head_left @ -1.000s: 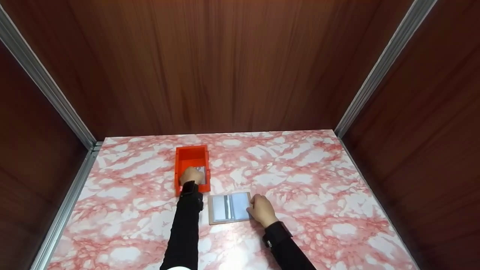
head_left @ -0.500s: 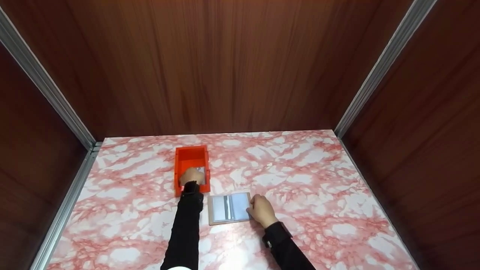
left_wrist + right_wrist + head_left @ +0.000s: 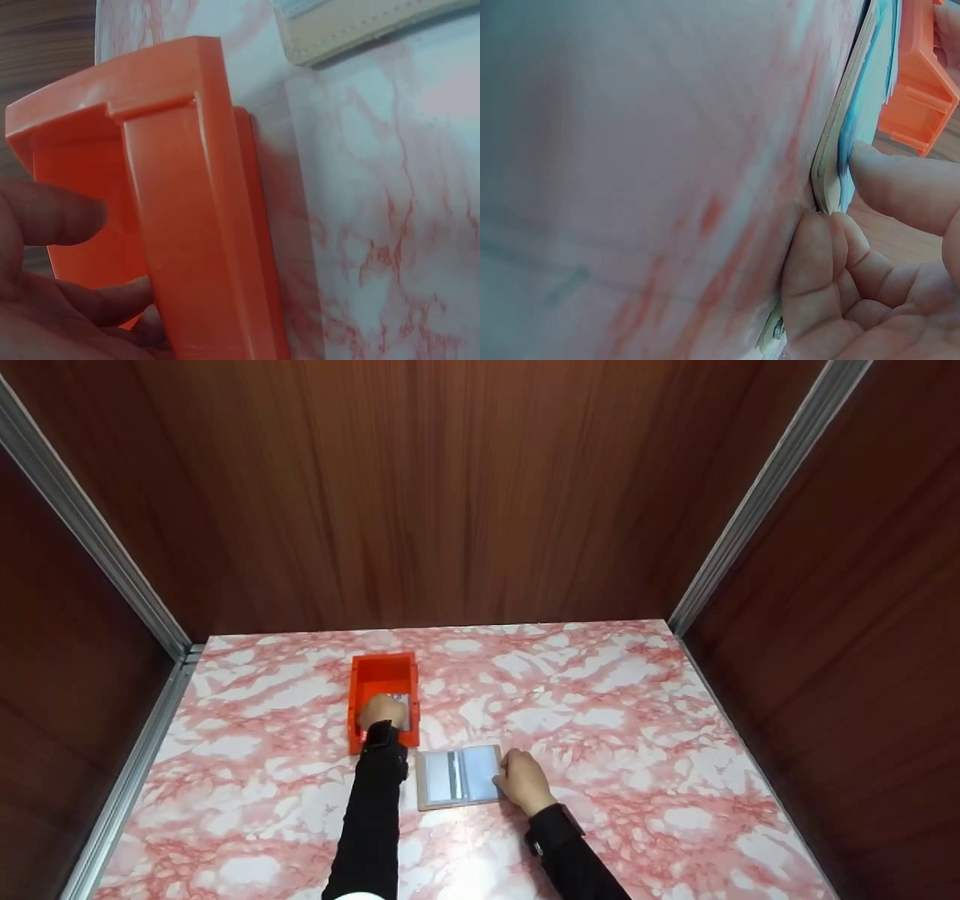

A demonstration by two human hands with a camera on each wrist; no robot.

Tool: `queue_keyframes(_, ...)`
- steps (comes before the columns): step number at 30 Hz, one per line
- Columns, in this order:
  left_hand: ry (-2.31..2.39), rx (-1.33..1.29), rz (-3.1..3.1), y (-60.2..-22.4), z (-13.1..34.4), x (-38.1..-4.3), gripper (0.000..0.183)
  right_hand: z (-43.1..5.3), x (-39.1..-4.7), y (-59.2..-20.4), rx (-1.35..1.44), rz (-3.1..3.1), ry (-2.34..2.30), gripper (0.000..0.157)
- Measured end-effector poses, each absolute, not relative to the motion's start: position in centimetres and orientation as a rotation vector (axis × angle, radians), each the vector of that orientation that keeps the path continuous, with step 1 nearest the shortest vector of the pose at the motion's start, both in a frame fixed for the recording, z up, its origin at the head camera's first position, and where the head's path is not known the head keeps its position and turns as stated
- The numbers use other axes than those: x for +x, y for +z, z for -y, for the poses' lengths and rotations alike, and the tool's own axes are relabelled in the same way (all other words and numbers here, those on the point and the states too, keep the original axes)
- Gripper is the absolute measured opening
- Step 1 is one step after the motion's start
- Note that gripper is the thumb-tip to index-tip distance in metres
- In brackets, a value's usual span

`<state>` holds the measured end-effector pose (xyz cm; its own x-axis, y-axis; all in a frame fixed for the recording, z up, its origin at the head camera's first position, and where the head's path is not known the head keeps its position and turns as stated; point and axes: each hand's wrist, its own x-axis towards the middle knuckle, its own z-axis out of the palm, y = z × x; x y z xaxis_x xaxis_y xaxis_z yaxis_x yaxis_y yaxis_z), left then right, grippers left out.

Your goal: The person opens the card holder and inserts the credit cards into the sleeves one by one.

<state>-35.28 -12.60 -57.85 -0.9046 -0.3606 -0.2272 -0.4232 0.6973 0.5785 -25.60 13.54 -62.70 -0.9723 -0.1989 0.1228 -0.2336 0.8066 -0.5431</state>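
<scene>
My left hand (image 3: pixel 383 710) reaches into an orange plastic bin (image 3: pixel 383 658). A pale printed card (image 3: pixel 403 700) shows beside it in the bin. In the left wrist view, my thumb (image 3: pixel 64 217) and fingers (image 3: pixel 112 300) are spread apart, and nothing shows between them; some fingertips are hidden behind the bin wall. A card holder (image 3: pixel 459 776) with a beige stitched cover and clear sleeves lies spread on the table. My right hand (image 3: pixel 525 782) grips its right edge. In the right wrist view, the thumb (image 3: pixel 907 187) presses the sleeves while curled fingers (image 3: pixel 814 277) meet the cover's edge.
The table (image 3: pixel 600 720) has a red-and-white marbled top. Brown wood-grain panels (image 3: pixel 450 495) with metal corner rails (image 3: pixel 772 487) enclose its back and sides. The bin stands just behind and left of the card holder.
The left hand stays in the bin, with only very slight shifts of hand and bin. The right hand and the card holder stay in place.
</scene>
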Motion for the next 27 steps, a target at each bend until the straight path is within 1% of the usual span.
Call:
queue_keyframes(5, 1.035, -0.648, -2.818, -58.3, 12.9, -35.5, 0.024, -13.7, -25.6, -62.7, 0.354, 2.926, 0.889, 0.024)
queue_keyframes(14, 1.036, -0.643, -2.870, -58.7, 13.0, -35.3, 0.023, -13.6, -25.6, -62.8, 0.349, 2.912, 0.887, 0.024)
queue_keyframes(20, 1.066, -0.616, -2.951, -58.5, 12.8, -35.0, 0.019, -13.6, -25.6, -62.8, 0.360, 2.905, 0.879, 0.025)
queue_keyframes(27, 1.110, -0.630, -2.977, -59.1, 13.0, -35.3, 0.013, -13.6, -25.6, -62.8, 0.371, 2.895, 0.887, 0.025)
